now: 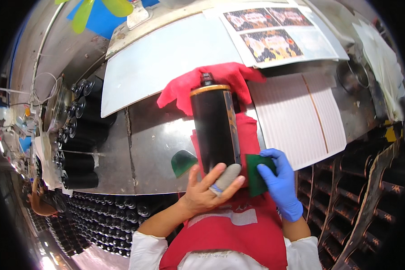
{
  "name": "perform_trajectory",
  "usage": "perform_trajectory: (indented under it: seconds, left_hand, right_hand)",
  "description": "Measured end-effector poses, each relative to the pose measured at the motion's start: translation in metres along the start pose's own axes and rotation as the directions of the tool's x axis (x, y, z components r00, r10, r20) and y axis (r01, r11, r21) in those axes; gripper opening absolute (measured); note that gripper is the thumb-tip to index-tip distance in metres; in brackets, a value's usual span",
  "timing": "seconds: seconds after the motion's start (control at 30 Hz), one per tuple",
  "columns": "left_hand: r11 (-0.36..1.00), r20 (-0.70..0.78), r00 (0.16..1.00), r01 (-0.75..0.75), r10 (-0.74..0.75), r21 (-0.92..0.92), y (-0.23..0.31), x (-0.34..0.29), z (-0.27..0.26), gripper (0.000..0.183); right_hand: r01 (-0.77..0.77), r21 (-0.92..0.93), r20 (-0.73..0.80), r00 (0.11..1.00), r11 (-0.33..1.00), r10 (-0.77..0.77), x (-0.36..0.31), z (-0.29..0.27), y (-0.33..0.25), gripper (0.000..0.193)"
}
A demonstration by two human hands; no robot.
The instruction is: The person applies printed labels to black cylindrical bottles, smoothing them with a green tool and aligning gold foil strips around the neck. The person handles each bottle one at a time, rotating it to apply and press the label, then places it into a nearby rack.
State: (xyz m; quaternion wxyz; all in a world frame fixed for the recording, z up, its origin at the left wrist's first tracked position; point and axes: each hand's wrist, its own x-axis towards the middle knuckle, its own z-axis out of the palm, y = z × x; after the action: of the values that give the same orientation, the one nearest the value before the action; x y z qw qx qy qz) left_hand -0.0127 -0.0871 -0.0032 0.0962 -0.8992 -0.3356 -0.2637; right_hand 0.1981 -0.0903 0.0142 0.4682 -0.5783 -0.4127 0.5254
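Observation:
A large black bottle point(211, 128) with a gold band near its neck lies lengthwise in front of me, its neck pointing away. Printed gold decoration shows along its right side. Under it are red cloths point(180, 92). My left hand point(209, 191) grips the bottle's near end; one finger wears a grey cover with a blue strip. In a blue glove, my right hand point(279, 182) pinches a flat dark green scraper-like piece point(255, 175) beside the bottle's near right side. Another rounded green piece point(183, 163) rests at the table edge left of the bottle.
Black bottles point(78, 175) line the metal table's left side. A white board point(166, 58) lies beyond, with printed sheets point(274, 36) at the far right. Striped white sheeting point(297, 117) covers the right side. Racks of bottles point(342, 198) stand below right; more bottles point(112, 216) stand below left.

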Motion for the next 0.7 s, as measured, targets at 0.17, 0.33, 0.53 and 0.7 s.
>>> perform_trajectory:
  seconds: [0.17,0.33,0.53,0.7]
  left_hand:
    - [0.974,0.197,0.962,-0.208,0.188,0.086,-0.004,0.045,-0.014,0.027]
    - [0.981,0.254,0.954,-0.182,0.160,0.064,0.011,0.054,-0.018,0.027]
    - [0.989,-0.054,0.992,-0.123,0.118,-0.088,0.001,0.028,-0.050,0.036]
    - [0.922,-0.260,0.887,0.347,-0.382,-0.171,-0.020,-0.029,-0.060,0.038]
  right_hand:
    - [-0.047,0.191,0.021,0.999,0.980,0.044,0.041,-0.044,-0.020,0.019]
    - [0.109,-0.002,0.125,0.986,0.994,-0.108,0.122,0.001,-0.089,0.023]
    - [0.614,-0.561,0.686,0.720,0.556,-0.103,0.208,0.062,-0.136,0.032]
    - [0.696,-0.603,0.751,0.660,0.389,-0.015,0.229,0.065,-0.134,0.039]
